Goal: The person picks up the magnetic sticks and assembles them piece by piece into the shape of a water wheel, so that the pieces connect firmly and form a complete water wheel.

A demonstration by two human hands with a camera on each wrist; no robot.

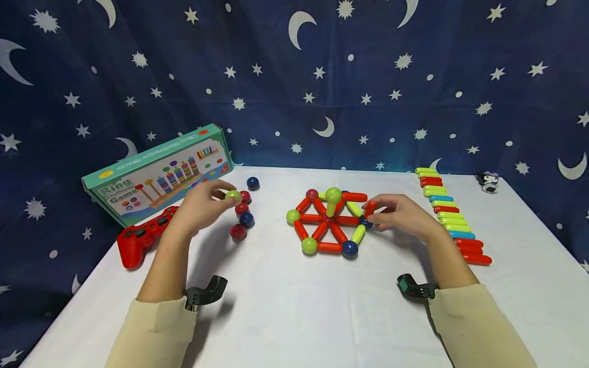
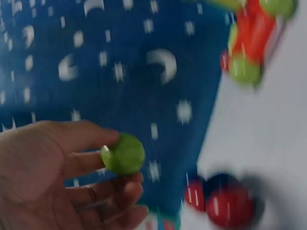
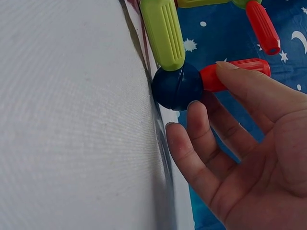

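Note:
My left hand (image 1: 202, 207) pinches a lime-green ball (image 1: 233, 196) between thumb and fingertips, above a group of loose balls; the same ball (image 2: 123, 154) shows clearly in the left wrist view. At the table's middle lies a wheel-shaped frame of red and green rods (image 1: 338, 234) joined by balls. A green rod (image 1: 331, 209) stands at its hub, topped by a green ball (image 1: 333, 194). My right hand (image 1: 405, 217) grips an upright red rod (image 1: 370, 207) between thumb and fingers. In the right wrist view that rod (image 3: 256, 66) meets a blue corner ball (image 3: 177, 87).
Loose red and blue balls (image 1: 239, 232) lie beside the left hand. A red game controller (image 1: 140, 236) and a green ring game box (image 1: 161, 176) are at the left. Several coloured rods (image 1: 453, 221) form a column at right, near a small figurine (image 1: 489, 182).

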